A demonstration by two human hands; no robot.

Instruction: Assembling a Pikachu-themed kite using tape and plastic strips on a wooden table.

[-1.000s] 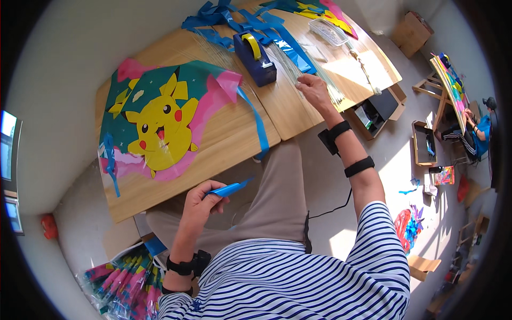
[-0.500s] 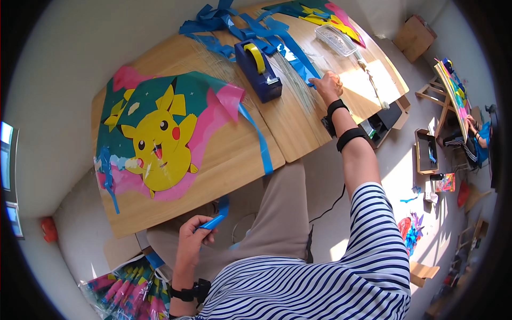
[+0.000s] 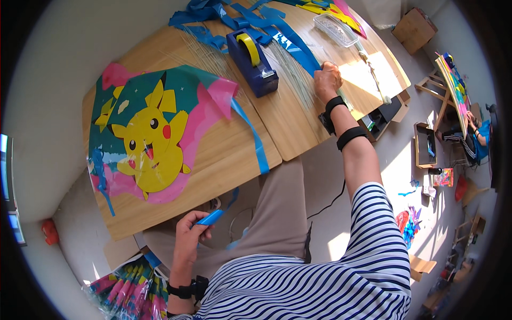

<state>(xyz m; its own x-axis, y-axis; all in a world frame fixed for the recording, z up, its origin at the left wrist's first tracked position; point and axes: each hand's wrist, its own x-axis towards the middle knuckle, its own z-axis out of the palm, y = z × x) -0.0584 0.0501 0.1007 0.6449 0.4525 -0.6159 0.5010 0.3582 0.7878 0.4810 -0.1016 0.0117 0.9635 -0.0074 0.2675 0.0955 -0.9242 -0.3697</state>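
My left hand [image 3: 191, 230] is closed in front of my lap, pinching a folded blue ribbon [image 3: 212, 216] whose tail hangs down below the table edge. Over the table's right part, my right hand [image 3: 327, 82] is curled round the near end of a long blue strip [image 3: 298, 51]. Its fingertips are partly hidden. To the left lies a kite-like plastic sheet [image 3: 154, 146] printed with a yellow cartoon figure on green and pink. A blue tail [image 3: 257, 140] runs from its right corner over the table edge, and another blue tail [image 3: 101, 173] is at its left corner.
A dark blue tape dispenser [image 3: 253, 64] with yellow tape stands mid-table beside thin clear rods [image 3: 292, 72]. Behind are tangled blue ribbons [image 3: 213, 13] and a clear plastic box [image 3: 336, 30]. Folded printed sheets [image 3: 130, 288] lie at lower left. Another person [image 3: 480, 138] works far right.
My right hand has gone from pinching the strip's end with extended fingers to a tighter curl, slightly further up the table. My left hand's ribbon has shifted slightly. The view has tilted a little.
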